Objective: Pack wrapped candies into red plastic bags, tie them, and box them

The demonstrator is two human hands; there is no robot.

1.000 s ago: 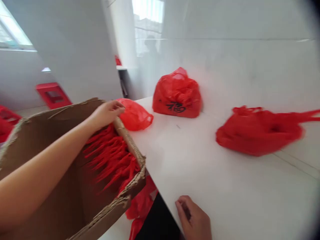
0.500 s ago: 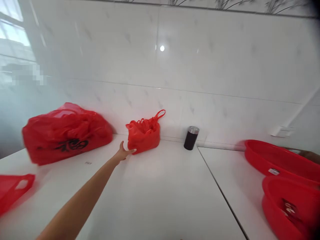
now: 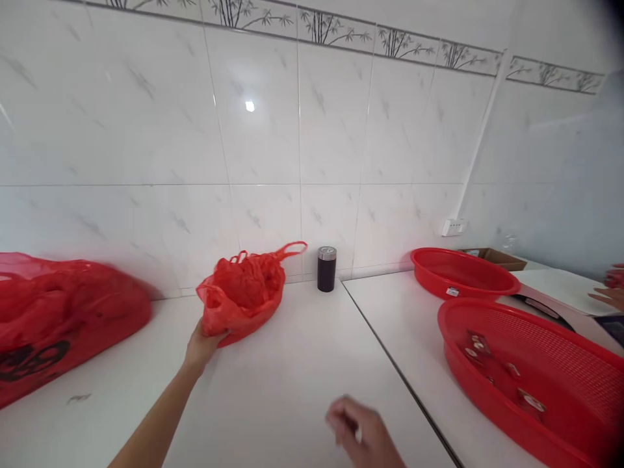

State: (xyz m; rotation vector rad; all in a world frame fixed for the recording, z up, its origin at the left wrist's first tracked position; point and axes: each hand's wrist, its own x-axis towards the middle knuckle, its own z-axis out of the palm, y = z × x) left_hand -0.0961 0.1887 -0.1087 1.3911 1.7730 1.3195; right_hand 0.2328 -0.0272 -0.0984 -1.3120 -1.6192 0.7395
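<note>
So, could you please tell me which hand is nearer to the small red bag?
Left. The left hand grips the small red bag at its near edge; the right hand, blurred, is apart from it, lower right in view, above the white counter.

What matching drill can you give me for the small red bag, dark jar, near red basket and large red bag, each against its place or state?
1 small red bag
2 dark jar
3 near red basket
4 large red bag

A upright by the wall
B holds small packets
C gripped by the left hand
D far left, black writing on it

Pairs: 1-C, 2-A, 3-B, 4-D
</note>
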